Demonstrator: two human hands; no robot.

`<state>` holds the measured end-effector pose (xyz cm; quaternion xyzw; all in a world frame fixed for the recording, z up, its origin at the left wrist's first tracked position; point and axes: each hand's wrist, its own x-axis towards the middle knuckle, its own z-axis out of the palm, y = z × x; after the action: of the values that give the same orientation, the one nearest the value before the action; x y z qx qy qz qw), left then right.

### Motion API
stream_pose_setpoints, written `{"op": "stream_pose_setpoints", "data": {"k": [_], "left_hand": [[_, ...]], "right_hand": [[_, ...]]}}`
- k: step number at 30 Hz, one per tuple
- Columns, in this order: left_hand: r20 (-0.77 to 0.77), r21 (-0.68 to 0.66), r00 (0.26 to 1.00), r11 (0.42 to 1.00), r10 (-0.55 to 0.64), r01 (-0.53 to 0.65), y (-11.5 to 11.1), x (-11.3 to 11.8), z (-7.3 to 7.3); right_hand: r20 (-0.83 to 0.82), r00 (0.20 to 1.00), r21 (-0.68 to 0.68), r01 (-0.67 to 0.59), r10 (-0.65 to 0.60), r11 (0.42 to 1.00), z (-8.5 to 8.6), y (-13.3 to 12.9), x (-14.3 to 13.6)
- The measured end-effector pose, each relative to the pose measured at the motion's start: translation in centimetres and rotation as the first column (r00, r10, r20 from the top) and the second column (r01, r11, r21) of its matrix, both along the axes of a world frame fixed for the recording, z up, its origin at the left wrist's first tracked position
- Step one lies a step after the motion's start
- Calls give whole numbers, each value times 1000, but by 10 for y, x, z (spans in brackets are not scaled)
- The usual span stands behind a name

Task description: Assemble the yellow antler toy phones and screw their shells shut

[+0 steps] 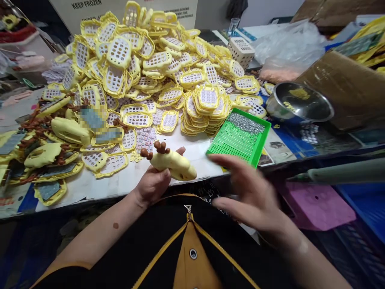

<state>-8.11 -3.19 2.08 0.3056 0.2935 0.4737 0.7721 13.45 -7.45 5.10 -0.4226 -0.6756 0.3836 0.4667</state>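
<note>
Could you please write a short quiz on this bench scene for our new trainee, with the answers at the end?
1. Short answer: Which hand holds the pale yellow piece with brown antler-like parts?
2. Fill in the blank: The tray with small silvery parts heaped at its far end is ____ in colour.
3. True or false: As the wearer sees it, the metal bowl stands to the left of that tray.

Key:
1. The left hand.
2. Green.
3. False; it stands to the right.
</note>
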Motion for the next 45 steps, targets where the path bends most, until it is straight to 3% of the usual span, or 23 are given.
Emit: {"op": "stream_pose_setpoints", "data": {"k": [2,4,7,10,18,21,24,26,27,29,30,32,33,36,38,40,42,45], "left_hand": [[2,40,1000,999,-21,21,-6,-6,-1],[-19,35,1000,999,-6,6,-10,-12,-4],[-64,-16,995,997,71,-72,-11,-22,-9],[-104,-42,987,991,123,-128,-7,-29,-13],[-188,-42,971,987,147,-158,3,-35,-20],[-230,-39,958,982,170,-184,2,-39,-23],[-353,7,895,957,274,-290,-8,-73,-12],[-539,93,800,962,265,-256,-24,-119,8],[-682,111,703,978,204,-176,-34,-145,21],[-922,2,386,995,-36,96,-55,-195,50],[-970,-45,230,989,-78,143,-62,-214,63],[-999,27,-23,996,29,90,-69,-233,79],[-990,86,-103,993,93,76,-66,-232,80],[-923,307,-207,945,324,112,-37,-205,60],[-828,445,-249,860,502,250,-7,-183,39],[-730,488,-293,771,617,409,26,-167,22],[-669,482,-357,746,652,459,53,-159,11],[-648,417,-438,772,623,481,79,-155,6]], "right_hand": [[-2,976,-75,-218,218,973,-14,18,-23],[-49,935,-158,-354,351,922,-31,34,-46],[-102,940,-214,-340,325,916,-50,45,-69],[-146,947,-274,-318,287,908,-58,46,-78],[-404,890,-465,-397,210,791,-68,50,-91],[-410,869,-471,-461,277,752,-71,55,-97],[-433,827,-492,-550,358,675,-72,59,-100],[-429,833,-544,-547,350,636,-73,60,-99],[-413,846,-575,-529,336,624,-73,60,-98],[-373,872,-621,-489,317,613,-72,61,-96],[-359,879,-631,-477,315,612,-71,61,-96],[-335,885,-634,-466,324,617,-70,61,-96],[-322,887,-631,-462,332,623,-70,61,-97],[-289,886,-619,-462,364,635,-69,61,-99],[-270,879,-615,-472,393,632,-70,62,-99],[-251,871,-614,-481,423,626,-71,63,-99],[-220,861,-609,-489,460,624,-72,65,-99],[-129,852,-573,-482,508,663,-66,78,-107]]}}
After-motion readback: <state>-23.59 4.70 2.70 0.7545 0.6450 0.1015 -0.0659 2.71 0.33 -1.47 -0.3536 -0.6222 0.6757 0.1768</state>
